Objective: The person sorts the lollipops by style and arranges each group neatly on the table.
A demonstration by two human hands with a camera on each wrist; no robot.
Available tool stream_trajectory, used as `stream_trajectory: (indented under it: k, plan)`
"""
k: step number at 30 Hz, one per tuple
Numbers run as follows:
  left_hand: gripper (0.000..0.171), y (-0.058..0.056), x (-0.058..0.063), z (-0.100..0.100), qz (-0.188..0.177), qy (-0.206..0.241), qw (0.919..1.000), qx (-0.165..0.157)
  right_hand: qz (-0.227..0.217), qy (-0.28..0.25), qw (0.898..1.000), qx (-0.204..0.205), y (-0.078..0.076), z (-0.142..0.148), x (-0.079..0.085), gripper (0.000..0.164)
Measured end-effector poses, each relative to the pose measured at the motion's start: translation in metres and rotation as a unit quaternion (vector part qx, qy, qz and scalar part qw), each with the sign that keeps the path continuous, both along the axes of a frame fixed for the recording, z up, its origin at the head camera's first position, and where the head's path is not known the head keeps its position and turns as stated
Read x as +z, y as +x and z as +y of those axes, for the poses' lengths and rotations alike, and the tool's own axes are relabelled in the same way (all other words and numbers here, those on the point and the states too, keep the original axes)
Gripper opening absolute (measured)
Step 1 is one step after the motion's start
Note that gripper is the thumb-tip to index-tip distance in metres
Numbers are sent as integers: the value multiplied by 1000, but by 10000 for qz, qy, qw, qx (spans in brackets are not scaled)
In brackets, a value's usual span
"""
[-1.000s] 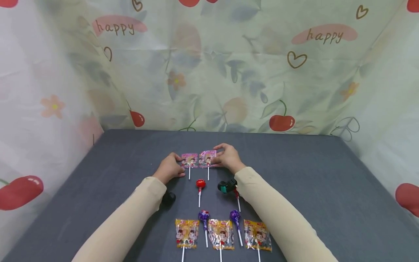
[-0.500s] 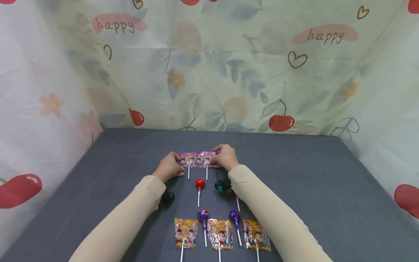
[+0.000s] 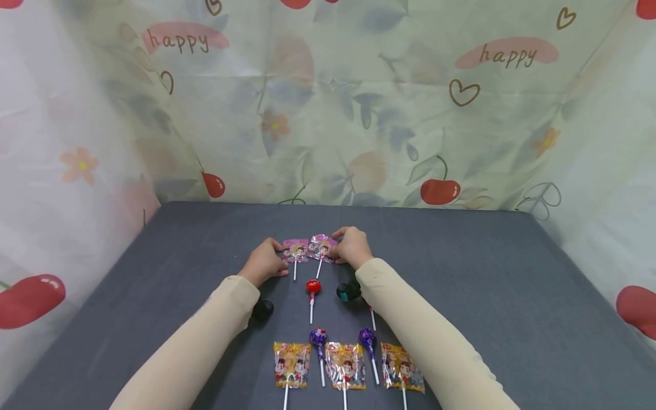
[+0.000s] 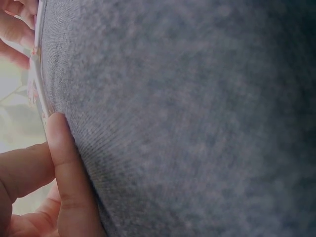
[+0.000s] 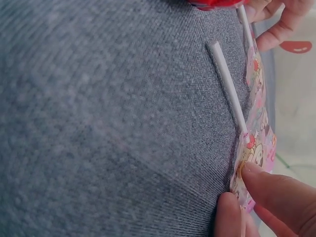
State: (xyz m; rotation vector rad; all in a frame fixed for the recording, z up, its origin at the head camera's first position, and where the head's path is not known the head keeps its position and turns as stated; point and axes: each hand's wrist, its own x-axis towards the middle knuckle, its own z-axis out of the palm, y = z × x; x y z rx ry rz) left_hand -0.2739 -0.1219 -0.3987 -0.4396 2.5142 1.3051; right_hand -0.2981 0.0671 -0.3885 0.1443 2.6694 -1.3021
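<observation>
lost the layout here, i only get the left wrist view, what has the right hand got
Observer: The right hand pinches a pink packet, printed with cartoon faces, in its fingers.
Operator: ok and what's in the nearest row
Observer: Three yellow packets, side by side, as the head view shows.
Operator: anything between them
Observer: Yes, two purple lollipops, one stick lying in each gap.

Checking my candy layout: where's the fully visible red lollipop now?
In the head view, the red lollipop lies just left of centre, below the right pink-packaged lollipop and above the left purple-wrapped lollipop.
</observation>
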Motion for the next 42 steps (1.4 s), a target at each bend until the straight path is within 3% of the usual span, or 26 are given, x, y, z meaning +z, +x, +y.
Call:
stream_trajectory:
  k: [5, 21, 25, 35, 42]
  plan:
    - [43, -1, -1, 0, 98, 226, 9997, 26, 70, 11, 9999, 93, 1, 2, 1, 41]
    - [43, -1, -1, 1, 2, 113, 9999, 49, -278, -160, 9986, 431, 3, 7, 5, 43]
    - [42, 1, 1, 0, -12, 89, 10000, 34, -361, -312, 9950, 875, 7, 10, 22, 52]
    - [42, 4, 7, 0, -53, -24, 9999, -153, -91, -657, 9751, 2114, 26, 43, 88, 58]
    - [42, 3, 6, 0, -30, -26, 9999, -130, 293, -459, 9704, 2351, 46, 81, 98, 59]
